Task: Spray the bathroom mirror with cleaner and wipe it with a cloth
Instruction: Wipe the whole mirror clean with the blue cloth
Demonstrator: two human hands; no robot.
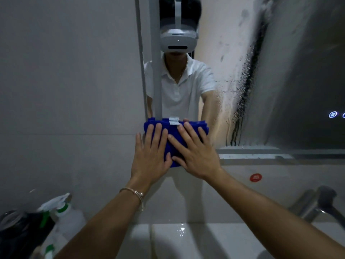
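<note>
Since both palms only press the folded blue cloth (172,148) against the glass and nothing curls round it, my worry is that it slips out from under them and drops into the wet sink (168,240) below the wrists. A second risk, as I judge it, lies off to the right of the right hand (196,154): dark runs of cleaner (242,94) trail down the mirror (280,71) toward its lower ledge, and if the wipe stays in this corner they may dry into streaks. The left forearm also passes close above the spray bottle (65,208), so a wide sweep back could knock it over.

Both arms reach forward and up, nearly straight. The left hand (149,156) lies flat, fingers spread, its outer fingers lapping past the cloth's edge onto the wall. The right hand is flat too, angled inward, its thumb and first finger meeting the left hand's over the cloth. Neither grips anything.
</note>
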